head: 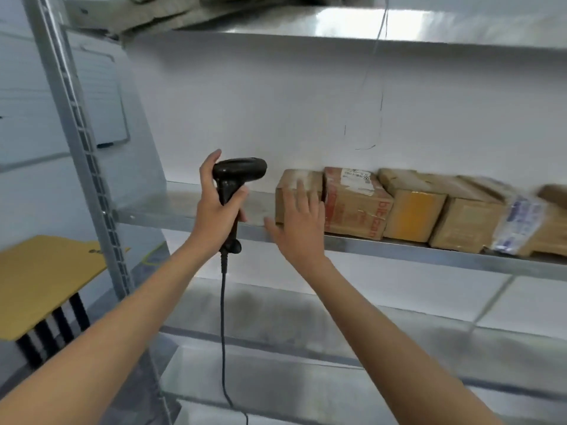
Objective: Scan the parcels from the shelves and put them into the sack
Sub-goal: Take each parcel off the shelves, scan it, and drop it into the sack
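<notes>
The left hand (pixel 214 207) holds the black scanner (pixel 236 185) with curled fingers; the right hand (pixel 299 222), fingers spread wide, is before the leftmost parcel (pixel 296 185) on the shelf (pixel 190 210)

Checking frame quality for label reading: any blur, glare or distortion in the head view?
Head view: motion blur smears the right hand and the far-right parcels; glare on the upper shelf; wide-angle bending of the shelf post; the scanner stays fairly sharp.
</notes>
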Demonstrator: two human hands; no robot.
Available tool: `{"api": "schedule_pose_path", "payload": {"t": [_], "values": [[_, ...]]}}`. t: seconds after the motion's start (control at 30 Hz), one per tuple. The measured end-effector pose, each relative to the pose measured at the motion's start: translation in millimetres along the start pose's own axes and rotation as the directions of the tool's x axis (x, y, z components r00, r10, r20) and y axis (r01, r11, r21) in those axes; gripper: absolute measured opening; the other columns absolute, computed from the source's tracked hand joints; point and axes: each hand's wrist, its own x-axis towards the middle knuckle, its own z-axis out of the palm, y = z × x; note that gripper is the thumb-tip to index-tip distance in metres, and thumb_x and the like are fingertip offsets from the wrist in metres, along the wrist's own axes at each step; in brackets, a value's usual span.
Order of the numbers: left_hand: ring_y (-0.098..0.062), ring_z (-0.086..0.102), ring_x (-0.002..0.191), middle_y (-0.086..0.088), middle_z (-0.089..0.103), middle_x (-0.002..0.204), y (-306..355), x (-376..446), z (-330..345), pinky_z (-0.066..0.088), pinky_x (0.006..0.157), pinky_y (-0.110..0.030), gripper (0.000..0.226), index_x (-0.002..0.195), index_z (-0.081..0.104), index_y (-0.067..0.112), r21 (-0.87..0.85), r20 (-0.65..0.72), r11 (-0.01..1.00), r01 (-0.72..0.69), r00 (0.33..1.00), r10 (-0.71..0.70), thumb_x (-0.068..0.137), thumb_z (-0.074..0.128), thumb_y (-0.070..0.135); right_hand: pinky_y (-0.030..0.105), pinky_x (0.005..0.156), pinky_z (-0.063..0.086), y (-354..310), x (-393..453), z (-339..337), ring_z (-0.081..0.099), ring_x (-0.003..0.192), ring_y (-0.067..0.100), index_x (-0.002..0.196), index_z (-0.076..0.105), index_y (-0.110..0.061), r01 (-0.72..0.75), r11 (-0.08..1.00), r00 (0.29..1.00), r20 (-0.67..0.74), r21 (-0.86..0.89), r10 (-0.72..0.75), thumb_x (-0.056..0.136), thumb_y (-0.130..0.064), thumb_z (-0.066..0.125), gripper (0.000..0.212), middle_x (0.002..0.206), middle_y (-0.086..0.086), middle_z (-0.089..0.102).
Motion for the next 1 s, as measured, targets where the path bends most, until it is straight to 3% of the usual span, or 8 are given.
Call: {"api": "schedule_pose_path", "payload": {"t": [0.17, 0.3, 0.47, 0.67, 0.8, 0.9, 1.0], "values": [[-0.014, 0.063, 0.053, -0.001, 0.066, 0.106, -31, 24, -24, 0.054, 0.060, -0.022, 0.067, 0.143, 0.025, 0.052, -0.038, 0.076, 0.999, 0.038, 0.997, -0.035, 0.101, 0.058, 0.011, 0.057, 0.122, 0.002, -17, 78, 24, -0.004, 0.151, 0.048, 0.160, 0.006, -0.017, -0.148, 0.943, 0.975, 0.117, -0.299, 0.190, 0.095, -0.066, 0.045, 0.090, 0.165, 0.023, -0.005], [-0.014, 0.061, 0.052, -0.002, 0.065, 0.105, -53, 30, -44, 0.051, 0.058, -0.018, 0.068, 0.142, 0.027, 0.053, -0.053, 0.157, 0.998, 0.034, 0.987, -0.026, 0.101, 0.058, 0.009, 0.053, 0.120, 0.013, -6, 98, 30, 0.016, 0.147, 0.048, 0.154, 0.028, -0.019, -0.304, 0.874, 0.917, 0.133, -0.378, 0.377, 0.091, -0.074, 0.039, 0.085, 0.159, 0.032, 0.019], [-0.014, 0.060, 0.052, -0.005, 0.063, 0.104, -71, 29, -51, 0.051, 0.061, -0.019, 0.070, 0.131, 0.028, 0.064, -0.112, 0.177, 0.990, 0.091, 0.982, -0.070, 0.101, 0.057, 0.007, 0.048, 0.109, 0.028, -8, 89, 38, 0.038, 0.131, 0.042, 0.141, 0.045, -0.025, -0.293, 0.830, 0.929, 0.065, -0.474, 0.365, 0.095, -0.065, 0.040, 0.062, 0.141, 0.024, 0.046], [-0.014, 0.059, 0.052, -0.004, 0.060, 0.116, -77, 32, -30, 0.055, 0.060, -0.024, 0.065, 0.140, 0.027, 0.051, -0.248, 0.076, 0.946, 0.210, 0.977, -0.197, 0.101, 0.059, 0.010, 0.048, 0.103, 0.029, -29, 57, 45, 0.044, 0.125, 0.038, 0.130, 0.056, -0.025, -0.260, 0.906, 0.965, -0.072, -0.333, 0.250, 0.089, -0.065, 0.047, 0.057, 0.126, 0.015, 0.059], [-0.014, 0.061, 0.053, 0.000, 0.062, 0.111, -73, 35, -27, 0.056, 0.062, -0.026, 0.065, 0.142, 0.026, 0.049, -0.292, 0.025, 0.919, 0.265, 0.963, -0.269, 0.101, 0.059, 0.013, 0.053, 0.108, 0.025, -41, 42, 49, 0.030, 0.140, 0.043, 0.131, 0.054, -0.026, -0.323, 0.920, 0.946, -0.099, -0.224, 0.308, 0.088, -0.064, 0.050, 0.058, 0.139, 0.015, 0.052], [-0.013, 0.069, 0.068, -0.006, 0.065, 0.117, -71, 40, -23, 0.060, 0.080, -0.035, 0.068, 0.146, 0.023, 0.047, -0.331, -0.014, 0.892, 0.307, 0.944, -0.330, 0.100, 0.060, 0.013, 0.053, 0.110, 0.025, -44, 40, 43, 0.028, 0.140, 0.043, 0.137, 0.051, -0.025, -0.387, 0.916, 0.920, -0.123, -0.111, 0.373, 0.089, -0.059, 0.051, 0.058, 0.145, 0.014, 0.048], [-0.020, 0.069, 0.103, -0.012, 0.065, 0.125, -68, 42, -18, 0.050, 0.107, -0.047, 0.071, 0.151, 0.020, 0.042, -0.374, -0.028, 0.855, 0.358, 0.918, -0.397, 0.100, 0.059, 0.011, 0.054, 0.112, 0.025, -51, 28, 42, 0.029, 0.138, 0.041, 0.143, 0.047, -0.028, -0.416, 0.906, 0.885, -0.196, 0.074, 0.422, 0.090, -0.055, 0.054, 0.059, 0.152, 0.009, 0.041]]}}
